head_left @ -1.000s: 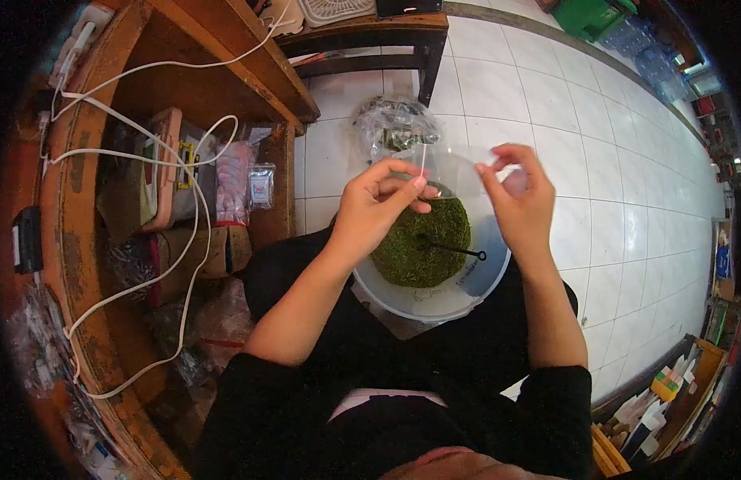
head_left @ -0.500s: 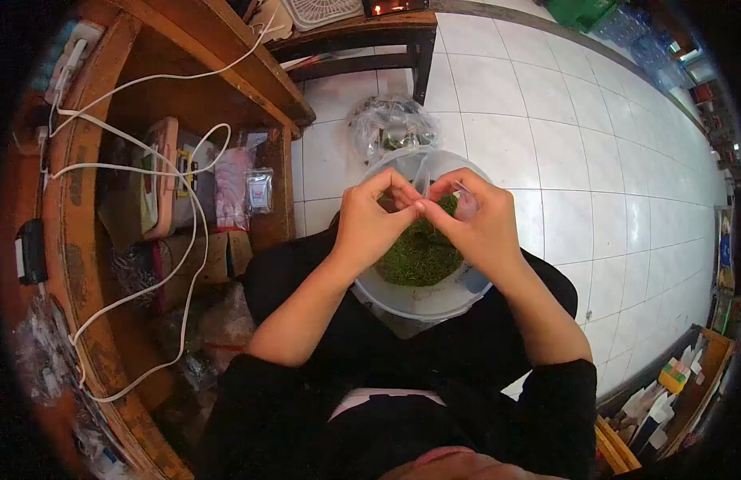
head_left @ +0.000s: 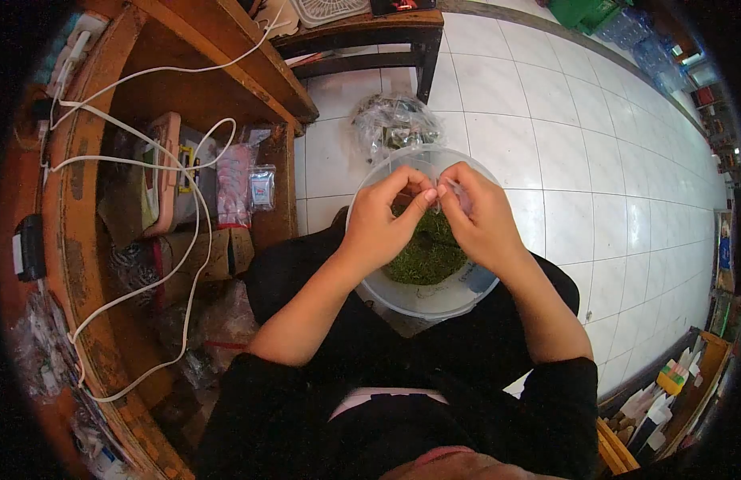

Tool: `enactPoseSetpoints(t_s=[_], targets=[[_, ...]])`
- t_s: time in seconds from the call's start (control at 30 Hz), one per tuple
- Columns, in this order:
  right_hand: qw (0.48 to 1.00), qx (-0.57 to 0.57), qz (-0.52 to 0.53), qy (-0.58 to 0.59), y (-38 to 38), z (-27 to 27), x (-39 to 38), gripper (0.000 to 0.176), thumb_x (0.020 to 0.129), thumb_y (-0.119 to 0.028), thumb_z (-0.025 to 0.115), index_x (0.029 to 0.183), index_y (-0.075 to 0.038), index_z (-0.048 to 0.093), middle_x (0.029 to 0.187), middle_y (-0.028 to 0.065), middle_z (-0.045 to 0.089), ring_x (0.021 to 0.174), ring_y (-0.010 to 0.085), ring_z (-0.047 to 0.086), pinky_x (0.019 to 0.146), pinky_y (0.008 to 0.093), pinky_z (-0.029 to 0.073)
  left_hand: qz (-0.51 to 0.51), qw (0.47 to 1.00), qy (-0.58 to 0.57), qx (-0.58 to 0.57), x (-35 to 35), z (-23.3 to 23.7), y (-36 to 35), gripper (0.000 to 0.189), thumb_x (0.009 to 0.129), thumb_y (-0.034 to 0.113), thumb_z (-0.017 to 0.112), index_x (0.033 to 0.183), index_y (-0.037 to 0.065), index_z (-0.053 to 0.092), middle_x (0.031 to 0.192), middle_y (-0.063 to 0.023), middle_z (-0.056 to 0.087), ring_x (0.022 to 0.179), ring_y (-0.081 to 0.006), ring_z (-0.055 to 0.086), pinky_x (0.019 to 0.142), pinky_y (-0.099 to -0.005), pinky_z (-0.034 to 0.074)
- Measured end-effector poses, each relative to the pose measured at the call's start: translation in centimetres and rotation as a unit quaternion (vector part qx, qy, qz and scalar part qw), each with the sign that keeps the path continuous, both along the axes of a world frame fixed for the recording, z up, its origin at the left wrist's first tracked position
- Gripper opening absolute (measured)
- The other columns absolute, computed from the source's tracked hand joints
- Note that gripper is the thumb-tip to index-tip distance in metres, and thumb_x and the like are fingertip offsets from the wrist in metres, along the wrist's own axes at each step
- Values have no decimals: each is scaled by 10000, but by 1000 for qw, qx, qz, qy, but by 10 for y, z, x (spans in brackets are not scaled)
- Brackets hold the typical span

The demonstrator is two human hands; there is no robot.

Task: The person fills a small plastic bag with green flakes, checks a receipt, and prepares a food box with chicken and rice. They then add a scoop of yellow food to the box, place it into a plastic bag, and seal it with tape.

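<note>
My left hand (head_left: 384,224) and my right hand (head_left: 484,222) meet over a translucent plastic bucket (head_left: 434,308). Thumbs and forefingers are pinched close together at the edge of a small clear plastic bag (head_left: 460,197). Most of the bag is hidden behind my right fingers, so I cannot make out what is in it. Below, inside the bucket, lies a mass of fine green moss-like plant matter (head_left: 425,260). The bucket stands between my legs, its rim just under both hands.
Beyond the bucket, a clear plastic bag with dark contents (head_left: 396,124) lies on the white tiled floor (head_left: 566,152). A wooden shelf (head_left: 218,60) with a looping white cable (head_left: 138,286) stands at left. A dark wooden bench (head_left: 425,56) is ahead; a box of packets (head_left: 666,392) sits lower right.
My fingertips have shifted slightly right and upward and are a little further apart. The strip of clear plastic that stood up between them now shows less.
</note>
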State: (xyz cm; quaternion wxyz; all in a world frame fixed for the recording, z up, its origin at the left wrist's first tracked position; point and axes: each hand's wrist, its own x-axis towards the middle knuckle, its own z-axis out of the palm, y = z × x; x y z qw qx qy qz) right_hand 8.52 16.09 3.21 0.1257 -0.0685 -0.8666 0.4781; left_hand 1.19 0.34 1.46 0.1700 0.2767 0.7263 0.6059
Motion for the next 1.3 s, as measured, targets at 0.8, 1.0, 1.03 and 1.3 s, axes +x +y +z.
enactPoseSetpoints(t_s=[0.8,1.0,1.03,1.3], targets=[[999,34,-21,-33,-2,6,-2,168,776,-168,642,732,-6,632,608,210,573,550,380,596,526,409,462,53,965,250,-56,6,-2,4,84,810,74,636,760,61,569,628,-64,573,584,-253,574,755,-355,440],[997,10,-67,-43,7,-3,-5,197,785,-188,660,708,-12,611,624,205,598,568,385,608,538,424,474,40,962,259,-79,5,1,2,94,839,91,638,768,57,587,660,-54,600,640,-235,608,853,-365,437],[997,10,-74,-12,6,-5,-6,181,788,-181,667,725,-18,617,625,196,604,567,381,611,541,425,478,32,965,246,-82,5,3,3,98,846,93,638,771,48,594,677,-59,611,672,-236,626,862,-367,441],[999,34,0,31,5,-1,0,119,796,-18,652,875,-99,692,817,95,689,702,318,664,641,390,514,26,957,268,-107,-3,2,-3,144,864,144,661,754,72,602,666,-27,615,659,-223,617,904,-378,414]])
